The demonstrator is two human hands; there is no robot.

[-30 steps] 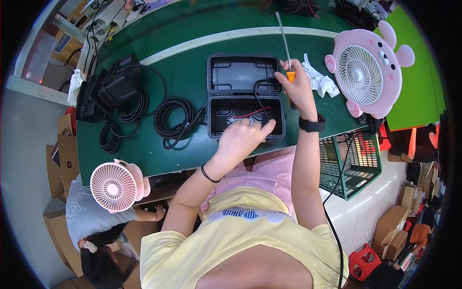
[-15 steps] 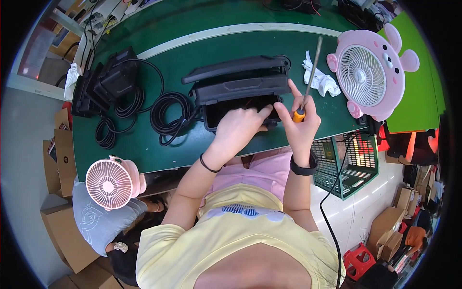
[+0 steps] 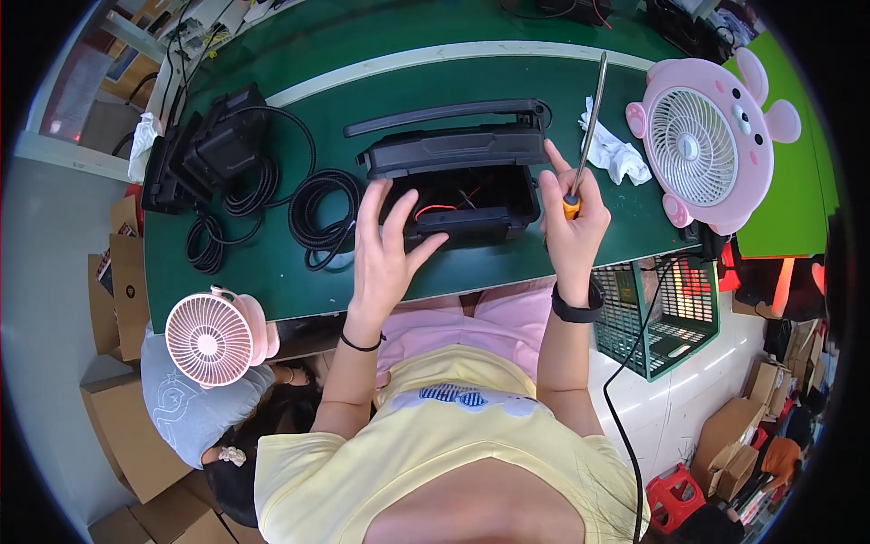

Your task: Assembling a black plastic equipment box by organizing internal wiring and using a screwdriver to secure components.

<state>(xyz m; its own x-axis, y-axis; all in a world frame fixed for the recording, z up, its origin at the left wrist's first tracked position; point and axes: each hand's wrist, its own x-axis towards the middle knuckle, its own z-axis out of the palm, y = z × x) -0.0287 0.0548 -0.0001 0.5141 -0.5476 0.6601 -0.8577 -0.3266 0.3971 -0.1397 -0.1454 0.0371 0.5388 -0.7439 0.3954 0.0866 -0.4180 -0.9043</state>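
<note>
A black plastic box [image 3: 469,223] lies on the green table in front of me, its lid [image 3: 444,152] swung back and a long handle [image 3: 435,118] beyond it. Inside the dark cavity a red wire [image 3: 436,208] shows; the rest is hard to make out. My left hand [image 3: 385,258] is at the box's left end, fingers spread, holding nothing; whether its fingertips touch the box I cannot tell. At the right end, my right hand [image 3: 576,234] grips a screwdriver [image 3: 592,136] by its orange handle, the shaft pointing up and away from me.
Left of the box lies a coiled black cable [image 3: 304,222], with more black cases [image 3: 217,145] behind it. A pink fan [image 3: 207,340] is at the near left edge, a larger animal-shaped fan [image 3: 734,186] at right. White crumpled paper [image 3: 621,161] lies between. A person [image 3: 186,399] is low at left.
My left hand has come out of the box and moved left, its fingers spreading, so the red wire now shows. My right hand keeps the screwdriver at the right end.
</note>
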